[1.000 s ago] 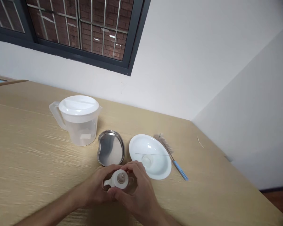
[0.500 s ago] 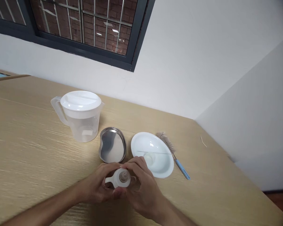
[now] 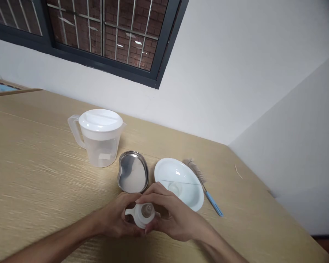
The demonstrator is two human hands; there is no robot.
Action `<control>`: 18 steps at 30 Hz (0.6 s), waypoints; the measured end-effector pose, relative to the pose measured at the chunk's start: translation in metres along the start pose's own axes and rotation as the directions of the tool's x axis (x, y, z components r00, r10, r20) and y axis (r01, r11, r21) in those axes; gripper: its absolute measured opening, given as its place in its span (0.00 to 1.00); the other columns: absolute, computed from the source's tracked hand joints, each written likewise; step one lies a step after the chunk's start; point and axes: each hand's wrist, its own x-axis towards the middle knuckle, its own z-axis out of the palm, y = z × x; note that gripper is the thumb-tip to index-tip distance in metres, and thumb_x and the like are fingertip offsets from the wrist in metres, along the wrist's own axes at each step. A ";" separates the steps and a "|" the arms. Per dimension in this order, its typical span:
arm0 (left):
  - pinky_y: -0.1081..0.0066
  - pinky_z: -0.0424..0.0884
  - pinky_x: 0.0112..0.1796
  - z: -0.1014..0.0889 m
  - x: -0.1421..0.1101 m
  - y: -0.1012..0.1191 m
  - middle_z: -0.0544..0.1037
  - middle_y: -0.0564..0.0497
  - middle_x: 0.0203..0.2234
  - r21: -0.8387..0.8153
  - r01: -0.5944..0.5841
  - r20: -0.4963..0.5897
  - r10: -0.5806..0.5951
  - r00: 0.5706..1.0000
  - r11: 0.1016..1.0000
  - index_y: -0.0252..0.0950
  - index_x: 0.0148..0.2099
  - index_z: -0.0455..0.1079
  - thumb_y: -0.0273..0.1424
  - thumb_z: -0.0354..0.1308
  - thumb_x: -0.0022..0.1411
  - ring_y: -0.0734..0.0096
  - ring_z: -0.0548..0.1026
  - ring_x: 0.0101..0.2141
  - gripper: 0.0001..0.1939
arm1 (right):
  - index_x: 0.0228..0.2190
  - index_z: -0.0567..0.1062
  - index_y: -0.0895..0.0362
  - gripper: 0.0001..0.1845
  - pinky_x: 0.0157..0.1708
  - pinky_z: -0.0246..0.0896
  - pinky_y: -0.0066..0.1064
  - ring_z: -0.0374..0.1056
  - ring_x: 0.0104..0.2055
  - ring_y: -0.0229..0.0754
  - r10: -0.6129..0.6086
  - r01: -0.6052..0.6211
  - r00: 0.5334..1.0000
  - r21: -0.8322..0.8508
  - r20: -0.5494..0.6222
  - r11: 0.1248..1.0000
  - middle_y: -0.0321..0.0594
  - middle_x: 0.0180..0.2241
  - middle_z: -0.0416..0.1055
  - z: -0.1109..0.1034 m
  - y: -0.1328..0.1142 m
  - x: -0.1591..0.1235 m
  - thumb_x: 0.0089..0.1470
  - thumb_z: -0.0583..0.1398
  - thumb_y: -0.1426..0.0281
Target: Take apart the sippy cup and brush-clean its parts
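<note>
Between my two hands, near the bottom centre, is a baby bottle [image 3: 138,216] with a white collar, side handles and a clear brownish nipple [image 3: 148,210] pointing up at me. My left hand [image 3: 117,215] wraps around its left side, by one handle. On the other side my right hand [image 3: 171,213] grips the collar, thumb in front and fingers behind. The bottle's lower body is hidden. Just beyond the hands lie a kidney-shaped steel tray [image 3: 133,173] and a white oval bowl [image 3: 193,197], which holds a small translucent round piece [image 3: 175,188] and a thin rod across it.
A clear plastic pitcher [image 3: 101,146] with a white lid stands at the back left. Right of the bowl lies a bottle brush [image 3: 214,202] with a blue handle. A thin pale strip [image 3: 238,171] rests farther right on the wooden table [image 3: 44,164]. A wall and barred window are behind.
My right hand has turned around the collar, its wrist swinging to the right. The bottle stays between both hands. The whole view has shifted slightly.
</note>
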 end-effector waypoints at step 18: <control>0.70 0.77 0.36 0.005 -0.002 -0.005 0.77 0.49 0.45 0.017 0.002 -0.100 0.000 0.995 1.000 0.39 0.52 0.71 0.30 0.70 0.50 0.58 0.76 0.45 0.26 | 0.57 0.67 0.53 0.29 0.46 0.71 0.36 0.72 0.50 0.46 -0.027 0.070 0.995 -0.512 0.092 0.856 0.40 0.45 0.76 -0.003 -0.050 0.004 0.54 0.64 0.73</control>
